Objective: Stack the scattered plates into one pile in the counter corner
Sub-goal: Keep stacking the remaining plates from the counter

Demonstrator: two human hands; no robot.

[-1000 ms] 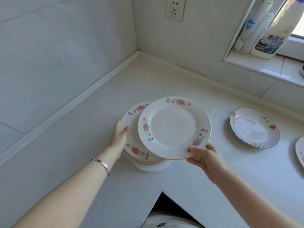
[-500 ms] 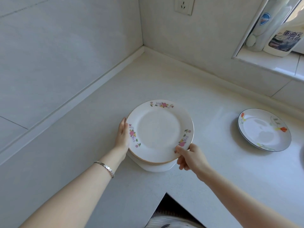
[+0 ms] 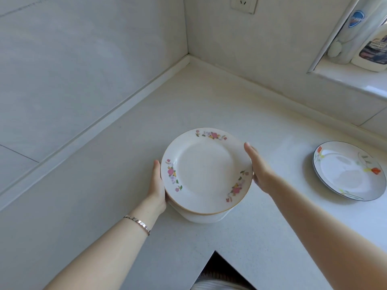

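A pile of white plates (image 3: 206, 171) with pink flower rims stands on the white counter (image 3: 104, 195), some way out from the corner (image 3: 188, 56). The top plate lies flat and centred on the pile. My left hand (image 3: 157, 189) rests against the pile's left side, fingers straight along the rim. My right hand (image 3: 258, 170) presses flat against the right rim, its fingers straight too. A single white plate (image 3: 348, 170) with a dark rim and orange flowers lies alone on the counter to the right.
Tiled walls meet at the corner behind the pile. A wall socket (image 3: 244, 4) sits high up. Two bottles (image 3: 368, 42) stand on the window sill (image 3: 345, 80) at the upper right. The counter's front edge has a notch (image 3: 215, 253) close to me.
My right hand has set the flowered plate down onto the pile, let go of its front rim and moved to the pile's right side. The left hand has stayed at the left side.
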